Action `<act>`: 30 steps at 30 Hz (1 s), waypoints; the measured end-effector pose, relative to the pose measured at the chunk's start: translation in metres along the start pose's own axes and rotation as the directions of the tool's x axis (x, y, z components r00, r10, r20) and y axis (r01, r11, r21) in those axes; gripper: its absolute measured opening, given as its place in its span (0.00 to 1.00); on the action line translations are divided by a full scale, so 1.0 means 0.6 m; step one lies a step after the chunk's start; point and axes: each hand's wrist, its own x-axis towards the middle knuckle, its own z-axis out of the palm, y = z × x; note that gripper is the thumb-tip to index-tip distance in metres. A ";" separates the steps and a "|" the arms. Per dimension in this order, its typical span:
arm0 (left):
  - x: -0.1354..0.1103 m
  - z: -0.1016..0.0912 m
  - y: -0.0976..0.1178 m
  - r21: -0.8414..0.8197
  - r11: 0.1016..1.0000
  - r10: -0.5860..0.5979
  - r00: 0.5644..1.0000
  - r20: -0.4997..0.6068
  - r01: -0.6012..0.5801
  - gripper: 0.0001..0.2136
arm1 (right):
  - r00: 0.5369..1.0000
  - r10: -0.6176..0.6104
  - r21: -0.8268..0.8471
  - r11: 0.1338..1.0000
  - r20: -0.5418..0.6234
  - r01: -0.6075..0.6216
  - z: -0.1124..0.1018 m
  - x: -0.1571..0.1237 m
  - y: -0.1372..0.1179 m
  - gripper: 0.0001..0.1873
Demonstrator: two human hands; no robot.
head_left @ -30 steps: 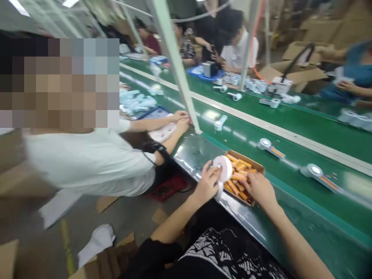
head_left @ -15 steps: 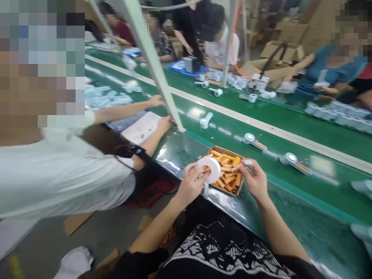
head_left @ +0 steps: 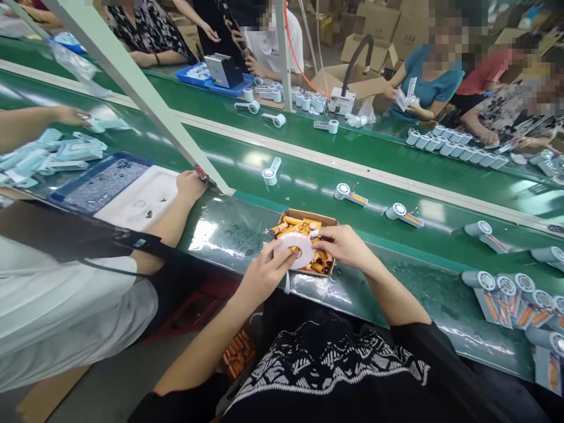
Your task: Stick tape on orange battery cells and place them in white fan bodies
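My left hand (head_left: 268, 267) grips a roll of white tape (head_left: 291, 244), with fingers through its hole and a loose tail of tape hanging below. Fingers closed, my right hand (head_left: 346, 242) meets the roll's right edge; what they pinch, if anything, I cannot make out. White wrapping covers one of its fingertips. Under both hands sits a small cardboard box (head_left: 328, 220) filled with orange cylindrical batteries (head_left: 293, 221), partly hidden by the roll and my hands.
Handheld-fan parts (head_left: 403, 212) with orange batteries lie along the green conveyor (head_left: 308, 202); more are piled at right (head_left: 506, 288). A slanted metal post (head_left: 145, 100) rises left of the box. A co-worker's hand (head_left: 191, 183) rests near its foot. Other people sit across the belt.
My right hand has moved left from the box's right side to the tape roll. The roll now lies flatter over the batteries. The view has swung right.
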 end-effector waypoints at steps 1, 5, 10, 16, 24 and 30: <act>0.002 0.001 0.000 -0.001 1.000 0.006 1.000 0.008 -0.006 0.23 | 0.999 0.042 0.041 0.998 0.002 -0.042 0.001 0.004 0.006 0.04; 0.019 0.010 0.015 0.025 0.998 -0.059 0.998 -0.016 0.060 0.24 | 0.917 0.305 0.506 0.851 -0.258 -0.140 0.031 0.013 0.036 0.19; 0.053 0.031 0.052 0.055 0.978 -0.186 0.963 -0.196 0.200 0.14 | 0.619 0.586 0.821 0.541 -0.522 0.181 0.109 0.009 0.036 0.32; 0.069 0.095 0.096 -0.045 0.951 -0.308 0.916 -0.257 0.307 0.17 | 0.578 0.585 0.815 0.494 -0.568 0.302 0.150 -0.004 0.043 0.34; 0.066 0.106 0.034 -0.190 0.912 -0.310 0.916 0.256 0.362 0.28 | 0.220 0.360 0.419 0.711 -0.907 0.564 -0.103 0.008 0.153 0.32; 0.229 0.087 -0.154 -0.247 0.838 -0.347 0.823 0.449 0.487 0.20 | 0.406 0.507 0.641 0.689 -0.760 0.338 -0.069 -0.093 0.162 0.31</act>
